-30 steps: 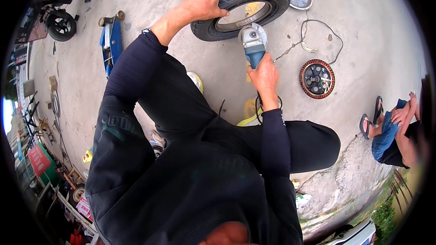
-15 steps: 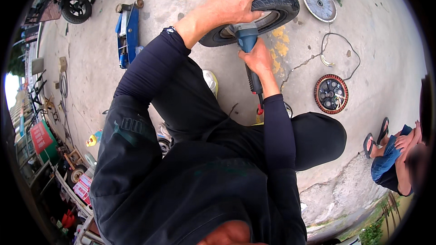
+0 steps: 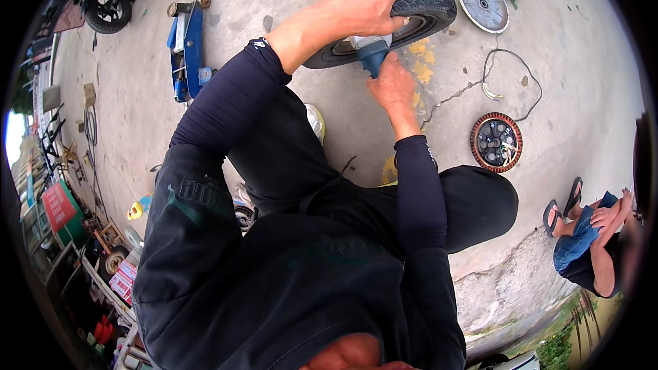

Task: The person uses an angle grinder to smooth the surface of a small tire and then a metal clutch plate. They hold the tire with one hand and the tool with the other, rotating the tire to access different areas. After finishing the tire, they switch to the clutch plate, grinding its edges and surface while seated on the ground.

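A black tyre on a wheel rim [image 3: 432, 10] stands tilted on the concrete in front of me. Draped over its top from the left is my left hand [image 3: 363, 1], the index finger along the tread and the thumb at the rim's inner side, holding the wheel. Closed round the blue body of an angle grinder [image 3: 374, 56] is my right hand [image 3: 395, 89]. The grinder's head reaches into the wheel's opening. Its disc cannot be made out, and my hand and forearm hide the rear of its body.
To the right lie two round metal covers [image 3: 483, 4], a dark cable [image 3: 540, 85] and a motor stator with copper windings [image 3: 495, 142]. A blue floor jack [image 3: 195, 51] is at left, near a small scooter wheel [image 3: 107, 9]. A seated person [image 3: 582, 233] is at far right.
The grinder has turned in my right hand's grip, so its rear handle and cord no longer show. My right hand has shifted slightly; the left stays on the wheel.
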`<action>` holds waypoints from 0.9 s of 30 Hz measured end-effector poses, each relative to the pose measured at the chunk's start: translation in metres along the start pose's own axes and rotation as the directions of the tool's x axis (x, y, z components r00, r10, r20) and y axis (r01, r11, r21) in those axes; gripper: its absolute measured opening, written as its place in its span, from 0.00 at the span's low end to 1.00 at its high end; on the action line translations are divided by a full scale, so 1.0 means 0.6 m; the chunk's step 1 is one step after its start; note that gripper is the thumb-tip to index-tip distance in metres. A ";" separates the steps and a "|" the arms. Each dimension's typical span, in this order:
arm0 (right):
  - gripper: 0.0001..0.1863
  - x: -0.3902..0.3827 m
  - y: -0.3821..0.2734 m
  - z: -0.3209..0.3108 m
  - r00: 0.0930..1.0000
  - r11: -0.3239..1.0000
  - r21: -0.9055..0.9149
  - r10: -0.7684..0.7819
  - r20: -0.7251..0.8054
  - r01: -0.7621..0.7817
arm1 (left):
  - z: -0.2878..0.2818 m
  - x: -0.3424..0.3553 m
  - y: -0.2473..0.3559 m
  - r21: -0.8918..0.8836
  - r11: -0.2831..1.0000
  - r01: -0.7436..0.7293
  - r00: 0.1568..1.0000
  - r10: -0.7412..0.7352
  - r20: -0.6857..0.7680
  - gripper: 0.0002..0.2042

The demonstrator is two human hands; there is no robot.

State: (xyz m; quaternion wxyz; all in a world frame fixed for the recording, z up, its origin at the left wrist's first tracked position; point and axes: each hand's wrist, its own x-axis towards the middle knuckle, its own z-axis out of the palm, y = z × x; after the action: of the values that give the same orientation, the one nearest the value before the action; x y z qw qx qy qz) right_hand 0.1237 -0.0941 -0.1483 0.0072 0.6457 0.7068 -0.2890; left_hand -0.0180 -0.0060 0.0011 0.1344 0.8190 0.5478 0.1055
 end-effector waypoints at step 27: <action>0.33 0.002 0.024 0.001 0.999 0.991 -0.133 -0.020 -0.025 0.017 | 0.003 0.007 -0.013 -0.003 1.000 0.000 1.000 0.000 -0.019 0.33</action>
State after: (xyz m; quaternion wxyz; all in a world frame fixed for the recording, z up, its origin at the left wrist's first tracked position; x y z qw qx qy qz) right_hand 0.1363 -0.0934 -0.1552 0.0383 0.6408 0.7305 -0.2329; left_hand -0.0228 0.0005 -0.0033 0.1302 0.8177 0.5490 0.1141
